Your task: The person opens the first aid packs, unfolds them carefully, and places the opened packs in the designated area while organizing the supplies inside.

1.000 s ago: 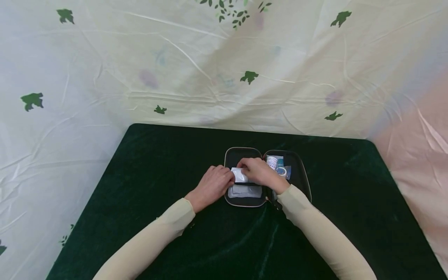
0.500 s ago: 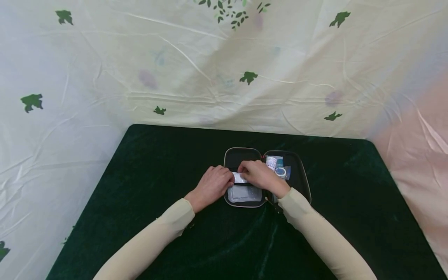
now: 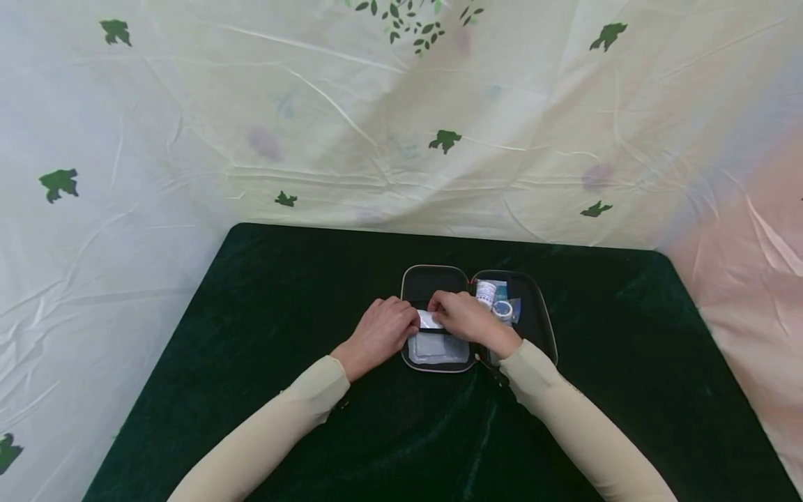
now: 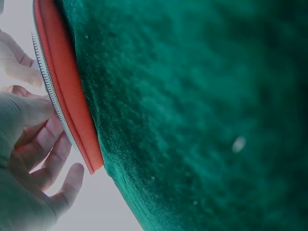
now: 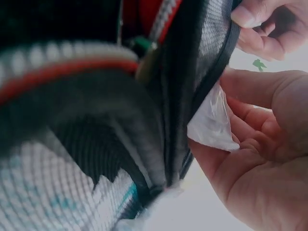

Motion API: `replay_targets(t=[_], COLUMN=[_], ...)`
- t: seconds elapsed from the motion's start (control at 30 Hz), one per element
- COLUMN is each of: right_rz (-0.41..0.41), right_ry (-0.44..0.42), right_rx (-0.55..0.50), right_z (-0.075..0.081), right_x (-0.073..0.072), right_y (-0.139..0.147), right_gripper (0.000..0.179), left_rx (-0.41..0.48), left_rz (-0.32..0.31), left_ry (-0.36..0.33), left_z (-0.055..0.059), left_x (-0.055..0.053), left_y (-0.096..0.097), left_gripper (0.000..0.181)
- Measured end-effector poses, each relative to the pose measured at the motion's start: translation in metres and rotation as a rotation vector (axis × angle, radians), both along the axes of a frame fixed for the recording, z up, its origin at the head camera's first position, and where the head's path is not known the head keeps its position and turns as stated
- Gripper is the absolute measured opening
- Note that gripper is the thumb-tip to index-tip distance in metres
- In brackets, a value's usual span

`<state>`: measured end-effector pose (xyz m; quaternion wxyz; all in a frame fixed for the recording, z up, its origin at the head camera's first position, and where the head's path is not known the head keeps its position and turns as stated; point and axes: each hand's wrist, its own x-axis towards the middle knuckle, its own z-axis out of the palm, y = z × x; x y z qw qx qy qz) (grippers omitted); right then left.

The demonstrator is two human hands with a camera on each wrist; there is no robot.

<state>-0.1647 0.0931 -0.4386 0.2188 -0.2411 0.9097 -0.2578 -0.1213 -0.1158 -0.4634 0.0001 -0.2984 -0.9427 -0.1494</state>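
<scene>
A small zip case [image 3: 429,280] lies spread wide on the table, with a red outside in the left wrist view. At its left edge, my left hand [image 3: 385,325] pinches the black-edged mesh pocket [image 5: 217,29], thumb at the pocket's border. My right hand [image 3: 467,321] reaches over the left half and holds a white plastic packet [image 5: 211,122] between thumb and fingers. The packet's lower part is hidden behind the pocket's dark edge. Below it, a clear flat packet [image 3: 437,347] shows in the same half.
In the case's right half sit a white printed roll [image 3: 486,293], a round white-and-blue roll [image 3: 502,309] and blue packets [image 3: 516,309]. Dark green velvet [image 3: 301,279] covers the table, and a patterned cloth [image 3: 351,125] hangs behind it.
My right hand has moved slightly towards me with the white packet, and less of the packet shows above the pocket's edge. My left hand has stayed nearly still.
</scene>
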Motion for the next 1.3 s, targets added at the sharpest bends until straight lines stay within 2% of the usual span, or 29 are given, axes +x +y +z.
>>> replay_targets(t=[0.3, 0.6, 0.7, 1.0, 1.3], right_rz=[0.014, 0.037, 0.041, 0.043, 0.002], right_ry=[0.122, 0.070, 0.077, 0.268, 0.329], right_rx=[0.081, 0.094, 0.090, 0.069, -0.010], right_z=[0.007, 0.007, 0.007, 0.005, 0.010], right_x=[0.008, 0.008, 0.008, 0.019, 0.031], right_y=[0.008, 0.010, 0.010, 0.016, 0.031], right_gripper=[0.023, 0.019, 0.018, 0.024, 0.029], left_rx=[-0.001, -0.017, -0.016, -0.017, -0.016], left_rz=[0.007, 0.019, 0.017, -0.032, -0.079], left_ry=[0.005, -0.014, -0.016, -0.012, -0.047], left_z=[0.002, 0.003, 0.003, 0.001, -0.001], left_x=[0.001, -0.001, -0.001, 0.001, 0.003], left_y=[0.002, 0.002, 0.002, -0.001, -0.008], left_gripper=[0.006, 0.007, 0.008, 0.014, 0.024])
